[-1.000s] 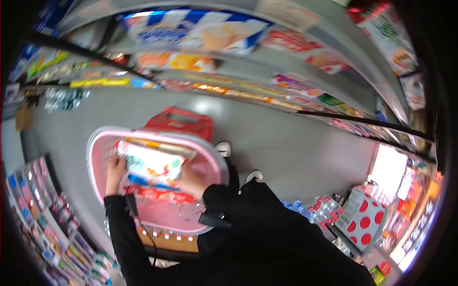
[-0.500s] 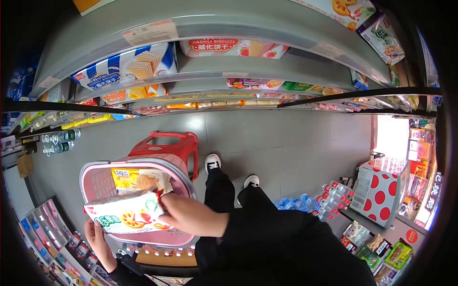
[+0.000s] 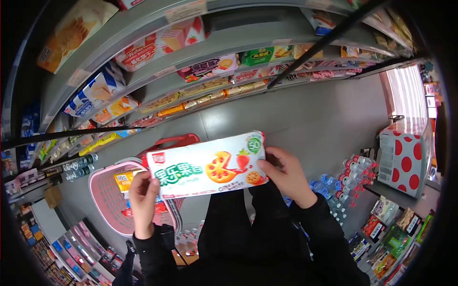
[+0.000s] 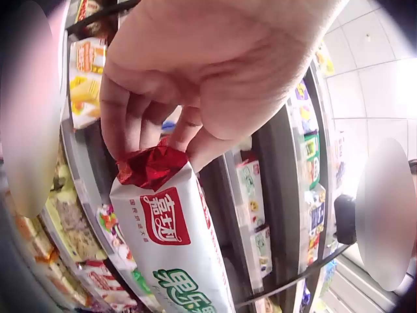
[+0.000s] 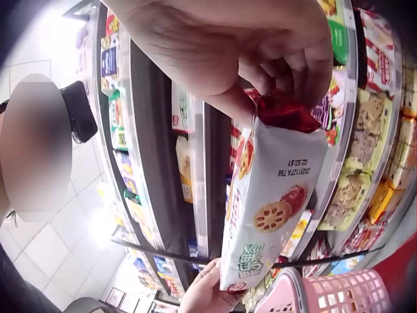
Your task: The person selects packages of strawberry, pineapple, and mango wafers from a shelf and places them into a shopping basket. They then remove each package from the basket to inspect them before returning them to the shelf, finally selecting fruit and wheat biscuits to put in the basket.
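Note:
A long white biscuit packet with fruit biscuits and a strawberry printed on it stretches between both hands in the head view. My left hand pinches its red crimped end, which the left wrist view shows close up on the packet. At the other end, my right hand grips the red wrapper with thumb and fingers. The right wrist view shows the packet's side with a printed date. Left of the packet stands a pink basket, holding a yellow pack and a red pack.
Shelves of packaged biscuits run across the front. A red stool stands behind the basket. Bottles are grouped on the floor to the right, near a red-dotted white box. More goods line the lower left.
The packet has come up out of the basket and moved right, now held level in front of the body. The head view has turned toward the right.

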